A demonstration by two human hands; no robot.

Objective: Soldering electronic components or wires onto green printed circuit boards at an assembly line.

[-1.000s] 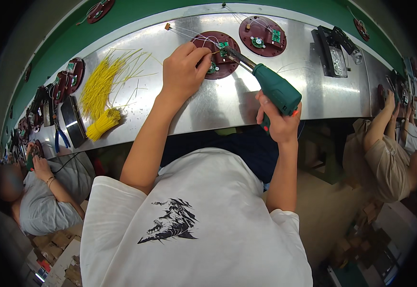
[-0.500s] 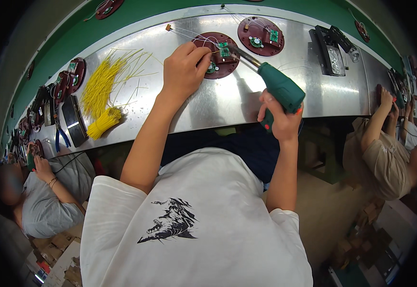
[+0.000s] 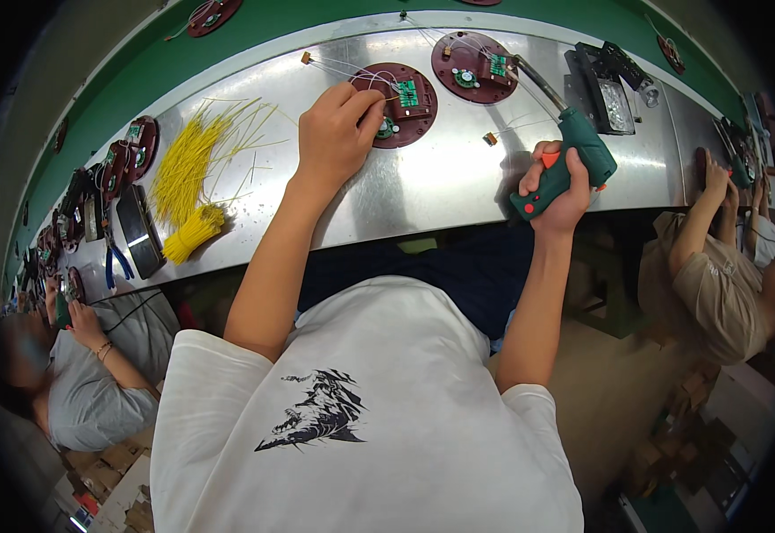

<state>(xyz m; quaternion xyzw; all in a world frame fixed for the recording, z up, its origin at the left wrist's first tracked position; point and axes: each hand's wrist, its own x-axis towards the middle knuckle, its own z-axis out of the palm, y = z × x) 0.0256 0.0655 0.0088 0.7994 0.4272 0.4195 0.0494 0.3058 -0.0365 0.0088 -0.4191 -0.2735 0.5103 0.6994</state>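
My right hand (image 3: 563,188) is wrapped around the green handle of a soldering gun (image 3: 590,147) with a red trigger. Its metal barrel points up and left, and the tip is beside the right-hand dark red disc (image 3: 494,87). Closer to me on the left lies another dark red disc (image 3: 421,131) bearing a green circuit board (image 3: 408,92), a small round part and white wires. My left hand (image 3: 339,131) rests at that disc's left edge, thumb and fingers pinched on a thin wire mostly hidden by them.
Yellow cut wires (image 3: 183,169) and a yellow wire bundle (image 3: 194,233) lie left on the metal table (image 3: 272,191). Blue-handled pliers (image 3: 116,253) and a black box (image 3: 140,233) are farther left. Black lamp housings (image 3: 610,98) stand right. Co-workers sit at both sides.
The soldering gun has swung right and away from the left disc's board, uncovering it. Both discs appear slightly farther left. My left hand stays at the disc, still pinched.
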